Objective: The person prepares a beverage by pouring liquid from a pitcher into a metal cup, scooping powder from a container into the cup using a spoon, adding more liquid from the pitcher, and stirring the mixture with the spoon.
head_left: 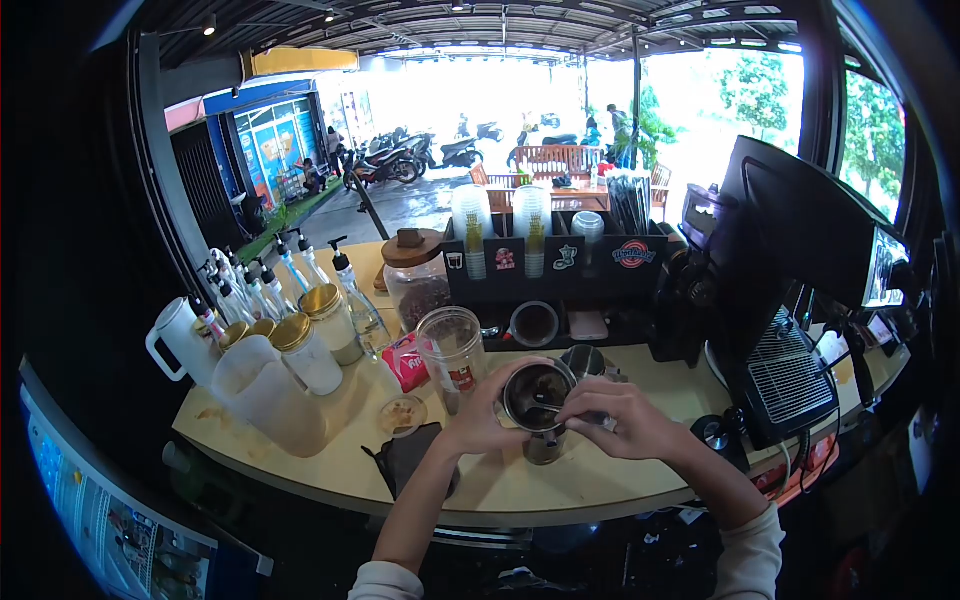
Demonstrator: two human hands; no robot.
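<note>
My left hand [482,418] is wrapped around the side of a round metal cup [523,418] with something dark inside. In my right hand [622,420], a small metal spoon [543,407] is pinched between thumb and fingers, its end down inside the cup. What lies on the spoon is too small to tell. Just behind my left hand stands a clear tall plastic cup [447,345] with a red label. A pink packet [405,362] lies to its left, and a small round dish [402,415] sits nearer me, beside a dark cloth [412,460].
At left on the counter [350,462] stand a translucent pitcher [270,400], gold-lidded jars [307,357] and several pump bottles [365,310]. A black organizer [555,268] with stacked plastic cups is at the back. A monitor [800,220] and drip grate [790,370] are at right.
</note>
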